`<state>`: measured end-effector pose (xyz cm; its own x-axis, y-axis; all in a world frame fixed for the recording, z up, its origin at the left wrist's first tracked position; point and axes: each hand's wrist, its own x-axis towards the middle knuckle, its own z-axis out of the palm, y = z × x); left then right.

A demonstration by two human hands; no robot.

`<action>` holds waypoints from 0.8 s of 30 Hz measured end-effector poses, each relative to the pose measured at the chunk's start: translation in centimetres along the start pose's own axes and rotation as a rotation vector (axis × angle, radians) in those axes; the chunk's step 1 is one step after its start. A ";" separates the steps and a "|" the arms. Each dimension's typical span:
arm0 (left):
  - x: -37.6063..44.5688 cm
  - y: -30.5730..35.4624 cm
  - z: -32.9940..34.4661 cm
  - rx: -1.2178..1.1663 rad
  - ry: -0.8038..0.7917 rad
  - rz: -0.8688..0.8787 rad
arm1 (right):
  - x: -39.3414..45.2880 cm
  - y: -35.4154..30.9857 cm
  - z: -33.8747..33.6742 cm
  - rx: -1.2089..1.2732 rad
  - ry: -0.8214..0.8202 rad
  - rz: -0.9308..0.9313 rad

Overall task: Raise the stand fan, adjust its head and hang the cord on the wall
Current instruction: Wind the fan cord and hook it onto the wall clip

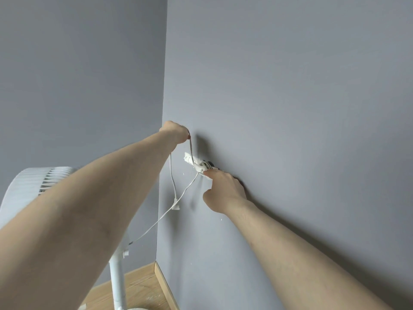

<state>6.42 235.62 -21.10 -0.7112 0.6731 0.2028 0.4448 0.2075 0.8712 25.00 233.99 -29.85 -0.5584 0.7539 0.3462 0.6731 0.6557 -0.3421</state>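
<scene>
Head view: hands (176, 131) on cord (172, 175)

The cord (187, 186) is looped over the wall hook (202, 166), right of the fan (33, 186); its plug (175, 205) is hung below.

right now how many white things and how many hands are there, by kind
White stand fan: 1
White cord: 1
White wall mount: 1
Hands, left hand and right hand: 2
Total: 5

fan head (33, 186) cut by left edge, base cropped below, wall mount (201, 165) under cord (172, 182) unclear
</scene>
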 end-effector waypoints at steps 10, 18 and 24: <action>-3.9 3.9 2.0 0.120 -0.163 0.523 | 0.8 0.1 0.1 0.022 -0.017 0.061; -8.4 2.6 0.6 0.189 -0.552 0.383 | -1.5 -0.4 -1.6 1.158 -0.067 0.276; -7.3 -1.4 0.1 0.374 -0.267 0.421 | -4.4 2.0 0.1 1.093 0.193 0.473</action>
<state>11.04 230.43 -23.83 -0.2938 0.8956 0.3340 0.8523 0.0872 0.5157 28.72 232.00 -32.15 -0.2231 0.9715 0.0797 -0.0263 0.0757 -0.9968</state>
